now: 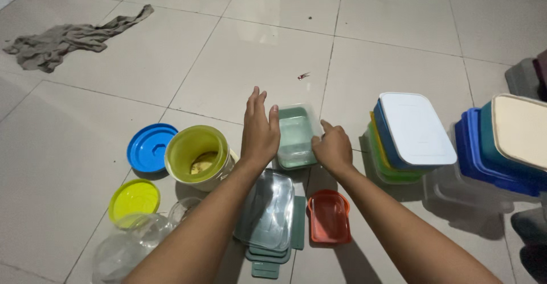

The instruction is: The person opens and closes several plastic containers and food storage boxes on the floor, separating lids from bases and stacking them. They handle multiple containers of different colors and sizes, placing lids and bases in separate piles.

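A small clear rectangular container with a pale green tint (295, 134) stands on the tiled floor between my hands. My left hand (259, 130) rests flat against its left side, fingers straight and together, thumb at the rim. My right hand (332, 147) touches its right side with fingers curled and the index finger pointing out. Neither hand is closed around it.
A lime-green round tub (196, 155), a blue round lid (150, 146) and a yellow-green lid (134, 199) lie left. Clear and green lids (269, 215) and a small orange container (329, 217) sit near me. Stacks of coloured boxes (407, 136) (507, 147) stand right. A grey cloth (62, 41) lies far left.
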